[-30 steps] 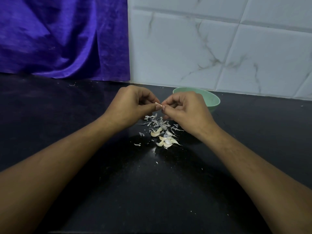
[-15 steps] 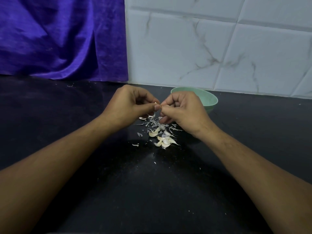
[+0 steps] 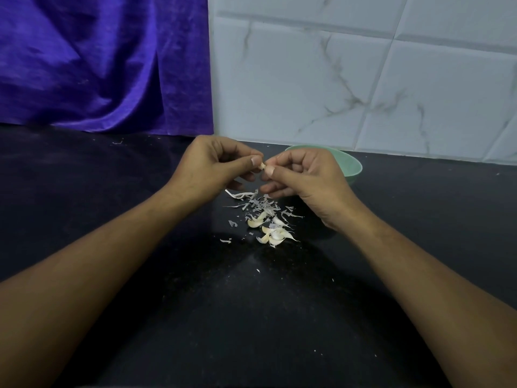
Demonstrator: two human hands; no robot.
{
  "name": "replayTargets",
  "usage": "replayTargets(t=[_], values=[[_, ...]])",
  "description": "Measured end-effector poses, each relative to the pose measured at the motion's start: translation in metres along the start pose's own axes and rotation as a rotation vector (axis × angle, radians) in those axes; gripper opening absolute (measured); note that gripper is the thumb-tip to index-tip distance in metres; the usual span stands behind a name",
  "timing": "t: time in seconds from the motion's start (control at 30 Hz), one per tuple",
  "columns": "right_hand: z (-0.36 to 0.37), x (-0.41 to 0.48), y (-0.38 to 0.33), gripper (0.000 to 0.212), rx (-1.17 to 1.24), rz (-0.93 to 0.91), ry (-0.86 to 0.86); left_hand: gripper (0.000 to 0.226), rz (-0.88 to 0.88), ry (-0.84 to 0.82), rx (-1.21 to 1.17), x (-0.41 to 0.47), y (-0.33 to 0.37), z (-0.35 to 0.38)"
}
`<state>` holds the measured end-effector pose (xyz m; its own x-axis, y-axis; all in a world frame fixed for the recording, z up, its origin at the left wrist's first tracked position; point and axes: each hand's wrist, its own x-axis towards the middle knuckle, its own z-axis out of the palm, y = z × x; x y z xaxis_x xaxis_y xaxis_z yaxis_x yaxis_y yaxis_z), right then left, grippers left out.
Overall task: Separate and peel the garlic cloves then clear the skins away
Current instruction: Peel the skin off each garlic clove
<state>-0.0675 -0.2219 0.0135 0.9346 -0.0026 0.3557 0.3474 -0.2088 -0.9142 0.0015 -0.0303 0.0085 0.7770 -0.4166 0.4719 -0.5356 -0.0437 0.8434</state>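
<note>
Black counter (image 3: 251,317) carries pale garlic cloves (image 3: 272,233) with grey skins (image 3: 260,204) just behind. Above them, left hand (image 3: 212,166) and right hand (image 3: 305,175) together pinch one small clove (image 3: 262,165). Green bowl (image 3: 354,166) sits farther right.

purple cloth (image 3: 98,65), green bowl (image 3: 353,166), black counter (image 3: 223,317)

The left hand (image 3: 212,166) and the right hand (image 3: 305,175) are hovering above the black counter (image 3: 251,317), both pinching one small garlic clove (image 3: 262,165) between thumb and fingertips. Loose skins (image 3: 258,203) are lying at six o'clock of the hands, with several cloves (image 3: 272,233) resting just past them, nearer the person. A green bowl (image 3: 352,166) is sitting at three o'clock, partly hidden behind the right hand. A purple cloth (image 3: 98,65) is hanging at ten o'clock, a tiled wall (image 3: 363,79) standing at one o'clock.
</note>
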Motion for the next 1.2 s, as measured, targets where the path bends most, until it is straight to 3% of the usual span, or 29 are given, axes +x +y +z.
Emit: replayTargets(t=[0.2, 0.37, 0.67, 0.97, 1.13, 1.2], values=[[0.001, 0.0, 0.004, 0.001, -0.159, -0.038, 0.033, 0.014, -0.005, 0.001, 0.049, -0.002, 0.0, 0.003], [0.001, -0.001, 0.002, 0.014, -0.253, -0.098, 0.045, 0.013, -0.02, 0.015, 0.061, -0.003, 0.0, 0.003], [0.001, 0.0, 0.005, 0.008, -0.29, -0.126, 0.056, 0.013, -0.053, 0.003, 0.008, -0.003, 0.003, 0.007], [0.003, 0.001, 0.001, 0.015, -0.043, -0.002, 0.013, 0.021, -0.232, -0.053, -0.28, -0.007, 0.011, 0.01], [0.004, -0.001, -0.004, 0.014, 0.035, 0.057, 0.006, 0.009, -0.308, -0.063, -0.396, -0.007, 0.014, 0.011], [0.003, -0.001, -0.004, 0.014, 0.041, 0.078, 0.01, 0.014, -0.334, -0.063, -0.441, -0.008, 0.015, 0.011]])
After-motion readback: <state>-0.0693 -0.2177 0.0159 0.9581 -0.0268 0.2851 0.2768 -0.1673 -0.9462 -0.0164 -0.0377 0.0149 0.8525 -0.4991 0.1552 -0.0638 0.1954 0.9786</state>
